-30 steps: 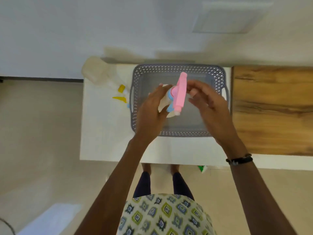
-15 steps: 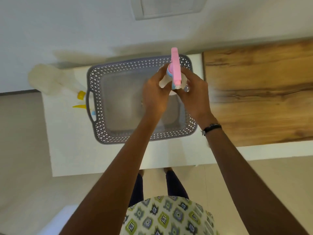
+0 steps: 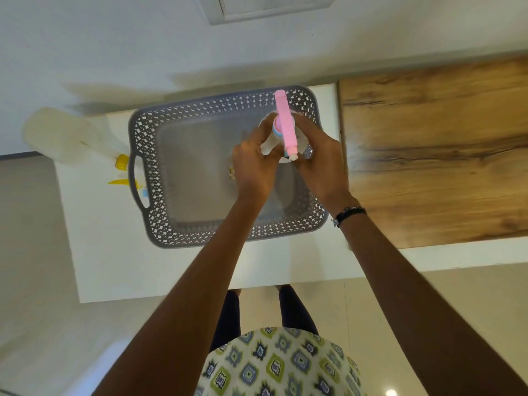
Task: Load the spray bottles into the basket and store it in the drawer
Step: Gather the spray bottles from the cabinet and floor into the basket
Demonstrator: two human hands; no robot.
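Pink-headed spray bottle [image 3: 283, 124], lower since a moment ago: upright over the grey basket's [image 3: 143, 155] right end, left hand [image 3: 253, 164] and right hand [image 3: 320, 164] clasping it for steady seating; yellow-capped bottle [image 3: 71, 137] lies outside on the worktop [image 3: 114, 252].

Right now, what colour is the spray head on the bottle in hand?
Pink spray head, pale blue collar; head view.

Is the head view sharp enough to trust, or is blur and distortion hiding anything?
Head view: the pink-topped spray bottle, both hands and basket read sharp; the yellow-capped bottle at left is smeared and pale; wide-angle bending curves the counter edges; soft shadows fall on the wall behind.
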